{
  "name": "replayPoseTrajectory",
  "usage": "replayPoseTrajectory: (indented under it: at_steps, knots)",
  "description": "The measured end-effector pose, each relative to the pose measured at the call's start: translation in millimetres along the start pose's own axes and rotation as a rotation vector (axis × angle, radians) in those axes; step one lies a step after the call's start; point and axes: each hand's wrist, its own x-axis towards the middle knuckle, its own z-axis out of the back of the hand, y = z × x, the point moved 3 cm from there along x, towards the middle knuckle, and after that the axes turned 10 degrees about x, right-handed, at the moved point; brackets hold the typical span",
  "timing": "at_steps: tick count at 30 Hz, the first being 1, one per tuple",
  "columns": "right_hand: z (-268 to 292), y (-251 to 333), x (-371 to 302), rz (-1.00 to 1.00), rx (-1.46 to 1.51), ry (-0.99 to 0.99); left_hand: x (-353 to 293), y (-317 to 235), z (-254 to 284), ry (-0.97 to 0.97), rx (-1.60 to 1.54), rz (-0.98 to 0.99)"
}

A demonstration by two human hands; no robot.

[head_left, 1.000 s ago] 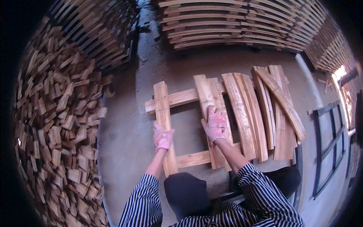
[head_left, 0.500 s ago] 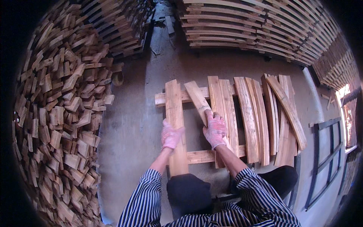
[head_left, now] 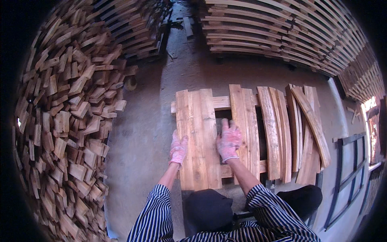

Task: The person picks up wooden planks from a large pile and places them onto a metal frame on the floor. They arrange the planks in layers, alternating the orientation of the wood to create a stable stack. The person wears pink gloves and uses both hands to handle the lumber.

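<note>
Two wide pale wooden slats (head_left: 197,137) lie side by side across two cross rails (head_left: 221,103) on the concrete floor. My left hand (head_left: 177,148), in a pink knit glove, rests flat against the left edge of the outer slat. My right hand (head_left: 229,141), also gloved, presses flat at the right edge of the second slat, by the gap to another pair of slats (head_left: 245,129). Neither hand grips anything.
More loose slats (head_left: 298,133) lie to the right on the rails, some crossed. A big heap of short wood blocks (head_left: 64,121) fills the left. Stacked slat panels (head_left: 282,32) stand at the back. A dark metal frame (head_left: 350,169) sits at the right.
A slat that lay slanted under my right hand now lies straight beside the left slat. Both hands have come flat onto the pair's edges.
</note>
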Motion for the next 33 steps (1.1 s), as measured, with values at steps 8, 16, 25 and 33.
replayPoseTrajectory:
  at_steps: [8, 16, 25, 33]
  knots:
    - [40, -56, 26, -0.068, 0.049, -0.019, 10, 26, -3, -0.006, -0.181, -0.029]
    - [-35, -102, 17, -0.177, 0.748, 0.227, 19, -12, -24, 0.087, -0.194, -0.059]
    - [40, -115, 20, -0.326, 0.171, -0.020, 13, 6, 10, 0.136, -0.267, 0.012]
    - [8, -95, 8, -0.188, 0.419, 0.021, 35, 15, -13, 0.231, -0.244, -0.080]
